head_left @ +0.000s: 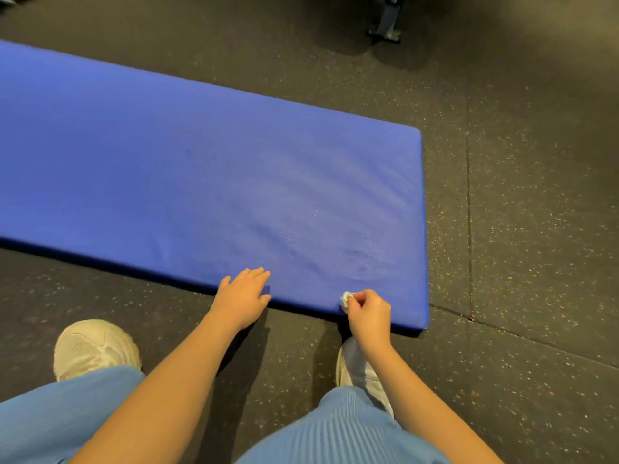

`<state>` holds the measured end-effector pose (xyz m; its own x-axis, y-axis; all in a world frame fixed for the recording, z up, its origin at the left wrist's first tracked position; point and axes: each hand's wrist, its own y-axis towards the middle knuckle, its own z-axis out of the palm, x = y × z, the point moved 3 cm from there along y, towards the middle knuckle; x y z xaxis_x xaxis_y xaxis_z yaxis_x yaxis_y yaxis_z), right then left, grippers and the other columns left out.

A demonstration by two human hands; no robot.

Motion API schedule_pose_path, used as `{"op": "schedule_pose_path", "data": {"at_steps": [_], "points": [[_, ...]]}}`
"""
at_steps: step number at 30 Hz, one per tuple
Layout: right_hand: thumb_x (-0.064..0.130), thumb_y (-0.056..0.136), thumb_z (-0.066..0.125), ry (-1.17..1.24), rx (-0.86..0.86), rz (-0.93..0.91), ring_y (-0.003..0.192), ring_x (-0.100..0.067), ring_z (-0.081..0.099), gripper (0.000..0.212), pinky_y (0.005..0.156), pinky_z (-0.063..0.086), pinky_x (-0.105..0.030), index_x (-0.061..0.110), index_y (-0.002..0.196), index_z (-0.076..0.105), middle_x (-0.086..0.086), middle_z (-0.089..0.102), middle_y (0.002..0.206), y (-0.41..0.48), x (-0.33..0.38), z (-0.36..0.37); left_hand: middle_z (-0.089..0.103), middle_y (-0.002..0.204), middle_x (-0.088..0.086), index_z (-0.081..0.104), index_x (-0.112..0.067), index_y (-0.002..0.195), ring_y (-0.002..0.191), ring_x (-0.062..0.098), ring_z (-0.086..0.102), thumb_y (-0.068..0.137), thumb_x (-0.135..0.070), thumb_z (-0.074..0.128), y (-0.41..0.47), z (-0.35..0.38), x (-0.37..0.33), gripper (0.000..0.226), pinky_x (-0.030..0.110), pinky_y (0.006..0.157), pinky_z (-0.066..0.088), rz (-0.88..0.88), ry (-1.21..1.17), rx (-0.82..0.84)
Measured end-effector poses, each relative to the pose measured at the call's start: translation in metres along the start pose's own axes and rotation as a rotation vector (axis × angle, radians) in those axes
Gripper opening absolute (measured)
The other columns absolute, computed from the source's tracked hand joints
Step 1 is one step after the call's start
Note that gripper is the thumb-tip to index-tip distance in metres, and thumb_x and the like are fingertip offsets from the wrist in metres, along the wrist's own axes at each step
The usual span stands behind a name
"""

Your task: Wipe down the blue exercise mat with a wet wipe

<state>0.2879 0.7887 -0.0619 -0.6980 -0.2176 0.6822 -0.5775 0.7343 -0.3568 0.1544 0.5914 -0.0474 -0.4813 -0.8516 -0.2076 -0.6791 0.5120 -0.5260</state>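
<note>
The thick blue exercise mat (pixel 201 169) lies on the dark floor and runs from the left edge to the middle right. My left hand (pixel 243 296) rests flat on the mat's near edge, fingers straight. My right hand (pixel 368 313) grips a small crumpled white wet wipe (pixel 346 298) at the same near edge, close to the mat's right corner. Faint damp streaks show on the mat's right part, above my hands.
Speckled black rubber floor (pixel 519 229) surrounds the mat. My two white shoes (pixel 95 348) and light blue trouser legs (pixel 341 426) are just below the mat's near edge. A metal equipment foot (pixel 385 28) stands at the top, beyond the mat.
</note>
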Motion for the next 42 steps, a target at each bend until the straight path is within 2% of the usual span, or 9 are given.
{"op": "schedule_pose_path", "data": {"at_steps": [6, 9, 16, 20, 26, 30, 35, 39, 42], "points": [[0.015, 0.089, 0.057, -0.101, 0.225, -0.194, 0.079, -0.025, 0.059, 0.014, 0.063, 0.039, -0.030, 0.006, 0.086, 0.067, -0.010, 0.069, 0.088, -0.018, 0.086, 0.058, 0.029, 0.156, -0.002, 0.029, -0.019, 0.150, 0.142, 0.014, 0.026, 0.101, -0.035, 0.041, -0.040, -0.025, 0.061, 0.052, 0.037, 0.114, 0.023, -0.099, -0.062, -0.098], [0.016, 0.089, 0.058, -0.164, 0.265, -0.339, 0.073, -0.025, 0.056, 0.015, 0.060, 0.036, -0.032, 0.005, 0.083, 0.065, -0.008, 0.066, 0.081, -0.041, 0.130, 0.077, 0.040, 0.149, 0.002, 0.036, -0.017, 0.145, 0.135, 0.021, 0.038, 0.101, -0.034, 0.042, -0.066, -0.041, 0.096, 0.048, 0.035, 0.108, 0.032, -0.177, -0.130, -0.130], [0.022, 0.090, 0.060, -0.166, 0.349, -0.545, 0.061, -0.015, 0.051, 0.015, 0.050, 0.033, -0.025, 0.011, 0.082, 0.066, 0.001, 0.061, 0.075, -0.105, 0.233, 0.103, 0.046, 0.143, 0.003, 0.041, -0.015, 0.140, 0.128, 0.023, 0.045, 0.101, -0.034, 0.040, -0.141, -0.101, 0.181, 0.043, 0.037, 0.102, 0.039, -0.357, -0.145, -0.183], [0.018, 0.085, 0.062, -0.093, 0.429, -0.618, 0.075, -0.024, 0.065, 0.012, 0.065, 0.051, -0.035, 0.009, 0.079, 0.068, -0.005, 0.070, 0.080, -0.149, 0.291, 0.121, 0.042, 0.146, 0.003, 0.040, -0.017, 0.142, 0.132, 0.023, 0.042, 0.101, -0.037, 0.041, -0.197, -0.146, 0.218, 0.046, 0.038, 0.105, 0.037, -0.425, -0.074, -0.160], [0.016, 0.083, 0.066, -0.030, 0.621, -0.719, 0.083, -0.026, 0.069, 0.016, 0.072, 0.054, -0.036, 0.019, 0.068, 0.062, -0.008, 0.071, 0.080, -0.234, 0.372, 0.143, 0.044, 0.146, 0.002, 0.041, -0.019, 0.144, 0.131, 0.022, 0.044, 0.099, -0.038, 0.046, -0.316, -0.208, 0.278, 0.049, 0.033, 0.105, 0.037, -0.568, -0.021, -0.089], [0.014, 0.081, 0.067, 0.011, 0.727, -0.775, 0.082, -0.025, 0.069, 0.008, 0.077, 0.055, -0.038, 0.012, 0.074, 0.067, -0.009, 0.073, 0.081, -0.296, 0.420, 0.159, 0.054, 0.137, 0.004, 0.053, -0.014, 0.134, 0.123, 0.025, 0.051, 0.098, -0.042, 0.046, -0.398, -0.237, 0.328, 0.047, 0.038, 0.105, 0.039, -0.766, 0.004, -0.053], [0.012, 0.083, 0.068, 0.032, 0.866, -0.806, 0.063, -0.015, 0.060, 0.010, 0.063, 0.046, -0.029, 0.013, 0.073, 0.065, -0.006, 0.067, 0.071, -0.371, 0.462, 0.211, 0.054, 0.134, 0.006, 0.053, -0.016, 0.135, 0.119, 0.025, 0.051, 0.100, -0.035, 0.041, -0.467, -0.231, 0.379, 0.041, 0.034, 0.098, 0.041, -0.822, -0.118, -0.325], [0.011, 0.086, 0.066, 0.006, 0.993, -0.747, 0.051, -0.008, 0.058, 0.013, 0.055, 0.043, -0.022, 0.013, 0.073, 0.063, -0.006, 0.068, 0.066, -0.423, 0.491, 0.279, 0.058, 0.128, 0.005, 0.052, -0.016, 0.133, 0.111, 0.021, 0.055, 0.099, -0.040, 0.043, -0.495, -0.196, 0.438, 0.043, 0.036, 0.094, 0.047, -0.922, -0.295, -0.407], [0.010, 0.084, 0.069, -0.043, 1.004, -0.734, 0.065, -0.015, 0.058, 0.019, 0.065, 0.051, -0.029, 0.012, 0.066, 0.061, -0.010, 0.066, 0.077, -0.460, 0.516, 0.328, 0.060, 0.119, 0.006, 0.055, -0.016, 0.127, 0.102, 0.019, 0.058, 0.098, -0.037, 0.046, -0.506, -0.186, 0.475, 0.037, 0.035, 0.090, 0.049, -0.964, -0.392, -0.459]]}}
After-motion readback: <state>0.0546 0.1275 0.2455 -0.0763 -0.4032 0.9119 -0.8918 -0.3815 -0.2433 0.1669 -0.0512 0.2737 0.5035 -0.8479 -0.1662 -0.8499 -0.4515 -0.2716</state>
